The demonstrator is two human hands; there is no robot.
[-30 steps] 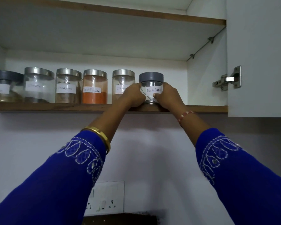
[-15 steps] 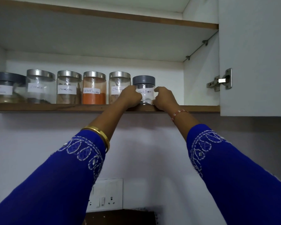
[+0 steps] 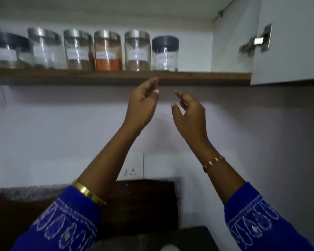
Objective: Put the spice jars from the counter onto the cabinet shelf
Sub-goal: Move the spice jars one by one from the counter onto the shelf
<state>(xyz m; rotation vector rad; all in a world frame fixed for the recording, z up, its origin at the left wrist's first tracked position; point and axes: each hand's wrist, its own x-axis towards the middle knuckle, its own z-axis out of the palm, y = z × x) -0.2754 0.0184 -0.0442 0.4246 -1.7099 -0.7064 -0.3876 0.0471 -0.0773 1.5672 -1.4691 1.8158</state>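
Several labelled glass spice jars stand in a row on the wooden cabinet shelf [image 3: 207,77]. At the right end is the grey-lidded black pepper jar [image 3: 165,53], upright and untouched. To its left are a steel-lidded jar [image 3: 137,51], the jar of orange-red powder [image 3: 108,51], two more steel-lidded jars, and a grey-lidded jar [image 3: 9,50] at far left. My left hand [image 3: 143,104] and my right hand [image 3: 188,113] hang below the shelf edge, fingers loosely curled, both holding nothing.
The white cabinet door [image 3: 294,42] stands open at right with its metal hinge [image 3: 257,41]. A wall socket [image 3: 131,171] sits on the white wall below. A dark counter [image 3: 16,200] and a dark board [image 3: 145,201] lie beneath my arms.
Both hands have let go of the black pepper jar and dropped below the shelf. The jar stays on the shelf. The camera has tilted downward, showing the counter.
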